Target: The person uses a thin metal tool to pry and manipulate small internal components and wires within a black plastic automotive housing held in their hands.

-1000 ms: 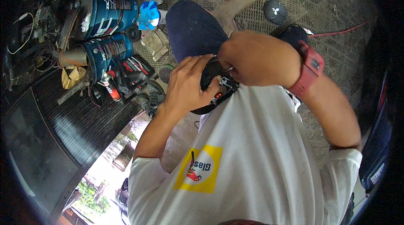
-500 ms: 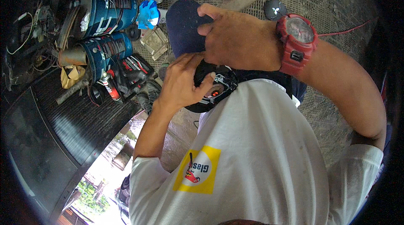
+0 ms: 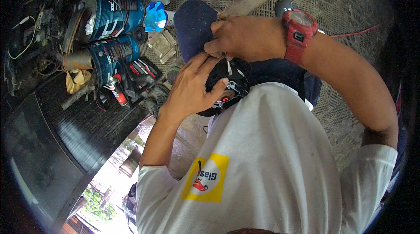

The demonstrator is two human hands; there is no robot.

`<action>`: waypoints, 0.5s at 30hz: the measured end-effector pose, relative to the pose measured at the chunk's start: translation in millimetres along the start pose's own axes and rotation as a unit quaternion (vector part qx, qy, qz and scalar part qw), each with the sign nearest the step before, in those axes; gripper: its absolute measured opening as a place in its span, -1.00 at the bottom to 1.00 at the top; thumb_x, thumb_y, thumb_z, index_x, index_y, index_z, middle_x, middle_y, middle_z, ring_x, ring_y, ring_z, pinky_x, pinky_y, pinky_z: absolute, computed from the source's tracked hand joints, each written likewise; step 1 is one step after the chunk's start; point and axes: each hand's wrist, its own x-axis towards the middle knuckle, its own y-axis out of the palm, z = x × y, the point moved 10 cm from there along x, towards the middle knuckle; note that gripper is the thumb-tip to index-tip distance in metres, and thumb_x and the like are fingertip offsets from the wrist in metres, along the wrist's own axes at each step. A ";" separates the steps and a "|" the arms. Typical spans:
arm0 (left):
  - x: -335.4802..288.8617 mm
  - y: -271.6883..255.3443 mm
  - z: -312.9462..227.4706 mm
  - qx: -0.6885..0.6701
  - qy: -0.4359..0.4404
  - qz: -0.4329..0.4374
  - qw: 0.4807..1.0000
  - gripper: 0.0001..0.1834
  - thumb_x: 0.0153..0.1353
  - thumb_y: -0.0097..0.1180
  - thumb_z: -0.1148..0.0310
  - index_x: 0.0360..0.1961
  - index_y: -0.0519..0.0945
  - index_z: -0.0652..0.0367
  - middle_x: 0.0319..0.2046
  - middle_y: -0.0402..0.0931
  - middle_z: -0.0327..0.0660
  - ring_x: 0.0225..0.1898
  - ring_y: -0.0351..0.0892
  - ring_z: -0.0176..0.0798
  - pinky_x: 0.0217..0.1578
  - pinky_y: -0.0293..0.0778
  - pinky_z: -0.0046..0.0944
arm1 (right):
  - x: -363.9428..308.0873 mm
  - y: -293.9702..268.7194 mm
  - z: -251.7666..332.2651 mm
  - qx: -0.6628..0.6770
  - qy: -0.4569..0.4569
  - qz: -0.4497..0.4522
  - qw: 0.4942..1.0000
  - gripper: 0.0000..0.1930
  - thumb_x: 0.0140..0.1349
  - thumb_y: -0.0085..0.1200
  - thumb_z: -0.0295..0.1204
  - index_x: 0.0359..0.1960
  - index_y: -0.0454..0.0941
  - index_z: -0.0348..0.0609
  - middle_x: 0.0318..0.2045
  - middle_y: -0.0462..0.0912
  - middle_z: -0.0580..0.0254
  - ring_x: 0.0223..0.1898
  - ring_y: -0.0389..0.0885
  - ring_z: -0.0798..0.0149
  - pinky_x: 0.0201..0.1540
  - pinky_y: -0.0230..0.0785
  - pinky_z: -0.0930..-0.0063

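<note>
Mid-frame, a left hand point(image 3: 192, 83), thumb spread, clasps a black round housing point(image 3: 235, 74), best braced firmly beneath the right hand point(image 3: 245, 37), its grip hidden.

Left grip point(image 3: 192, 85), thumb point(image 3: 218, 88) wide of the fingers point(image 3: 200, 64); right grip point(image 3: 247, 37) curled close by, elbow point(image 3: 379, 122) bent.

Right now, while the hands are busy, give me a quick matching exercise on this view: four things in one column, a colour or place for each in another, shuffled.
1. Black part
2. Wristwatch
3. Spray can
4. Topmost bucket

A. Blue, at the upper left
B. Red, worn on the right wrist
C. Held, under the thumb of the left hand
D. Red and white, lower in the picture than the topmost bucket

Pairs: 1-C; 2-B; 3-D; 4-A
</note>
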 end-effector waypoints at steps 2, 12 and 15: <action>2.7 -1.6 -5.1 0.006 -0.017 0.018 1.000 -0.40 0.31 0.41 0.19 0.25 0.65 0.39 0.12 0.69 0.29 0.15 0.68 0.42 0.25 0.57 0.19 | 2.8 1.7 -0.4 0.034 -0.037 0.017 0.999 -0.83 0.26 0.36 -0.47 -0.18 0.62 -0.14 -0.13 0.72 0.13 0.11 0.70 -0.11 0.40 0.40 -0.26; 0.6 -1.6 -5.2 0.014 -0.010 0.022 1.000 -0.40 0.29 0.43 0.18 0.26 0.67 0.34 0.07 0.72 0.24 0.10 0.71 0.36 0.18 0.61 0.15 | 0.8 -4.1 6.5 -0.027 -0.083 -0.032 0.996 -0.85 0.31 0.35 -0.44 -0.12 0.68 -0.02 -0.05 0.76 0.10 0.23 0.70 -0.07 0.53 0.31 -0.39; -4.4 -3.5 0.9 0.011 -0.019 0.002 1.000 -0.40 0.29 0.42 0.18 0.26 0.69 0.33 0.05 0.73 0.22 0.06 0.73 0.33 0.16 0.63 0.13 | -25.7 -37.2 13.6 -0.094 -0.045 -0.146 0.984 -0.84 0.39 0.29 -0.36 -0.10 0.65 -0.10 -0.11 0.72 0.10 0.23 0.67 -0.02 0.68 0.03 -0.44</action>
